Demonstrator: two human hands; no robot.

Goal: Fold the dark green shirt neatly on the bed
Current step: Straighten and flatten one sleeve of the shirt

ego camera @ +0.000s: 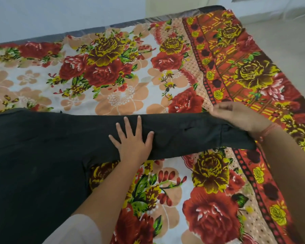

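Folding looks barely begun: the dark green shirt (33,155) lies spread on the bed's (113,76) near side, its sleeve (183,131) stretched out unfolded, left hand (133,138) pressing flat and open-fingered on it, right hand (236,117) pinching the sleeve's end.

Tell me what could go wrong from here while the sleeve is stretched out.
1. The left hand only presses flat on the sleeve. If the right hand pulls with its grip at the cuff end, the cloth may slide under the palm and bunch.
2. The dark green shirt runs out of view at the left, so creases there could get folded in unseen.
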